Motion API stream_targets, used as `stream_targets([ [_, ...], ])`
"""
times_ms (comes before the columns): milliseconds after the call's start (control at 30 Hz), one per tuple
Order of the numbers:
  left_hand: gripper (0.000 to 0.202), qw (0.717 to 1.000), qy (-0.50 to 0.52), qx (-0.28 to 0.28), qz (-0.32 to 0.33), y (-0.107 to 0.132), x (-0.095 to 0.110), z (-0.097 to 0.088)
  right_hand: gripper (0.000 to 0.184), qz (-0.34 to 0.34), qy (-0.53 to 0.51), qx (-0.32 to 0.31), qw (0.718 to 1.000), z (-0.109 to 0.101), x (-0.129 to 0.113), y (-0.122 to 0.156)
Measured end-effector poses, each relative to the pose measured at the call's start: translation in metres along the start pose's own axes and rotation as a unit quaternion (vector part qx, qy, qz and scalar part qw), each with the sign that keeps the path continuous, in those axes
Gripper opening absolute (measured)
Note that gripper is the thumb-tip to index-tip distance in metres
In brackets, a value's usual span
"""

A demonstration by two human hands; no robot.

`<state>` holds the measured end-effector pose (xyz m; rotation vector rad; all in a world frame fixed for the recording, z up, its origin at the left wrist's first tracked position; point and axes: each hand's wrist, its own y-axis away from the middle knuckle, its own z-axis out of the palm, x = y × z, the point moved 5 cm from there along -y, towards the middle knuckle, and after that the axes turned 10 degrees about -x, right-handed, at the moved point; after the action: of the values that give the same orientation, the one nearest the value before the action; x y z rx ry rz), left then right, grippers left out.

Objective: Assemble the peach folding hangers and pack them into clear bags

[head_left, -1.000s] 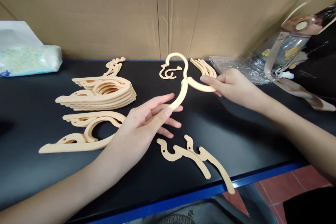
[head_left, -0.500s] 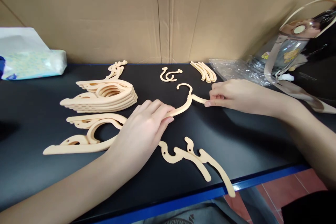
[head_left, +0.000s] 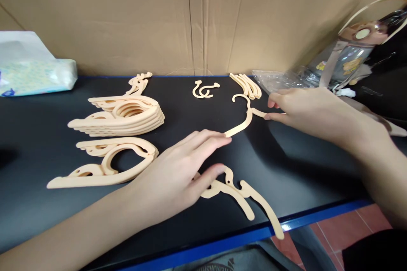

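A cream plastic clothes hanger (head_left: 244, 124) with a hook lies over the black table at centre right. My right hand (head_left: 313, 112) holds the tip of its right arm between thumb and curled fingers. Beside the end of its left arm is my left hand (head_left: 187, 165), open, thumb and fingers apart, fingertips at the hanger's tip. Under and beside my left thumb lie two loose curved hanger arms (head_left: 265, 209), one reaching over the table's front edge. Part of the other is hidden by the thumb.
At left stand two stacks of folded hangers (head_left: 140, 129), with small cream pieces (head_left: 139, 82) behind. Two loose hooks (head_left: 205, 91) and several slim curved pieces (head_left: 246, 85) lie at the back. A tissue pack (head_left: 38, 76), plastic bag (head_left: 282, 81) and strapped bottle (head_left: 356, 57) flank them.
The hanger has moved right and slightly back in my right hand. My left hand has loosened from its left arm, thumb now apart from the fingers.
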<state>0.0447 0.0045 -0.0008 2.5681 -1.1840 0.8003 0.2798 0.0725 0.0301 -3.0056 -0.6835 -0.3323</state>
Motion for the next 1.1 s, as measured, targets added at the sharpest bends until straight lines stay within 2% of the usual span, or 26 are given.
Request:
stream_targets([
  [67, 0.026, 0.998, -0.040, -0.027, 0.033, 0.001, 0.006, -0.001, 0.026, -0.047, -0.011, 0.044, 0.998, -0.010, -0.019, 0.004],
  [133, 0.020, 0.994, -0.077, -0.049, 0.057, 0.001, 0.010, -0.001, 0.022, -0.143, -0.060, 0.037, 0.987, -0.016, -0.045, 0.007],
  [233, 0.019, 0.990, -0.108, -0.064, 0.059, 0.001, 0.013, 0.000, 0.022, -0.265, -0.169, -0.035, 0.949, -0.019, -0.075, 0.016],
  [300, 0.024, 0.989, -0.119, -0.066, 0.050, 0.002, 0.014, 0.001, 0.028, -0.292, -0.221, -0.098, 0.925, -0.017, -0.085, 0.021],
  [367, 0.031, 0.989, -0.124, -0.064, 0.043, 0.002, 0.013, 0.001, 0.033, -0.296, -0.239, -0.155, 0.912, -0.012, -0.091, 0.026],
  [467, 0.027, 0.990, -0.120, -0.066, 0.037, 0.002, 0.013, 0.001, 0.025, -0.299, -0.232, -0.213, 0.901, -0.005, -0.094, 0.032],
  [567, 0.009, 0.989, -0.129, -0.064, 0.040, 0.001, 0.012, 0.001, 0.028, -0.275, -0.215, -0.230, 0.908, -0.001, -0.087, 0.030],
  [667, 0.014, 0.988, -0.137, -0.043, 0.057, 0.002, 0.013, 0.001, 0.036, -0.231, -0.216, -0.245, 0.917, 0.001, -0.076, 0.025],
  [733, 0.013, 0.995, -0.085, -0.035, 0.042, 0.003, 0.011, 0.001, 0.039, -0.214, -0.227, -0.239, 0.920, 0.000, -0.071, 0.021],
  [833, 0.013, 0.994, 0.105, -0.018, -0.028, 0.003, 0.002, 0.000, 0.034, -0.215, -0.280, -0.197, 0.915, -0.006, -0.070, 0.013],
  [867, 0.013, 0.982, 0.182, -0.006, -0.052, 0.002, -0.001, -0.001, 0.031, -0.220, -0.311, -0.185, 0.906, -0.007, -0.072, 0.011],
  [933, 0.014, 0.939, 0.332, 0.024, -0.082, 0.001, -0.005, -0.002, 0.028, -0.223, -0.392, -0.173, 0.875, -0.007, -0.077, 0.008],
  [1000, 0.017, 0.882, 0.455, 0.064, -0.106, 0.000, -0.010, -0.002, 0.030, -0.208, -0.473, -0.172, 0.839, -0.004, -0.083, 0.007],
  [1100, 0.018, 0.797, 0.577, 0.124, -0.133, 0.000, -0.017, 0.000, 0.033, -0.159, -0.560, -0.186, 0.792, 0.006, -0.093, 0.007],
])
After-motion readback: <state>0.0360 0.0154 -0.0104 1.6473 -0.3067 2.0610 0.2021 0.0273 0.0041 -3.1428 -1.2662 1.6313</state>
